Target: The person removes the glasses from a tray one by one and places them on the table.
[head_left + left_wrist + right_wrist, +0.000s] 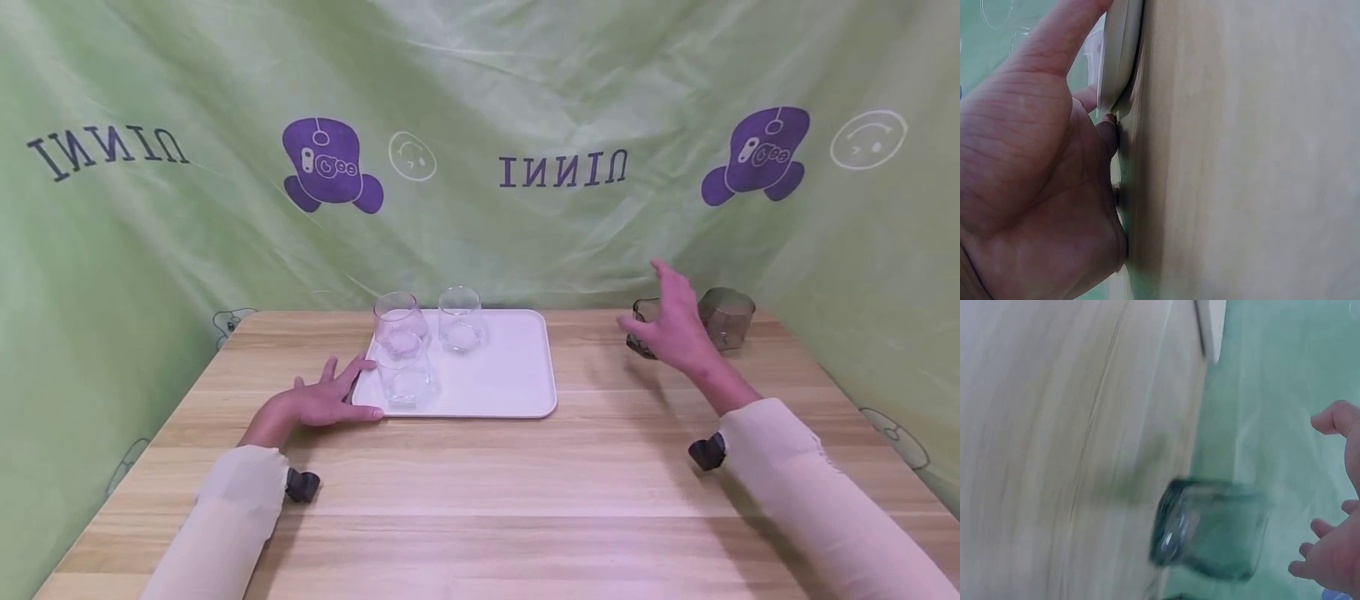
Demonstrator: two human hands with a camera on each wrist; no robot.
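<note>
A white tray (510, 379) lies on the table with three clear glasses on it: a front glass (407, 385), a back-left glass (397, 318) and a back-right glass (460, 318). My left hand (322, 404) touches the tray's left front corner, thumb along the front edge and fingers spread; the left wrist view shows the palm (1022, 169) beside the rim. My right hand (677, 329), fingers apart, is over a smoky dark glass (642, 343) and partly hides it. In the right wrist view, this dark glass (1216, 531) stands apart from the fingers (1329, 422).
Another smoky dark glass (731, 317) stands at the back right of the wooden table (525, 500). A green printed curtain (480, 242) hangs close behind the table's back edge and along both sides.
</note>
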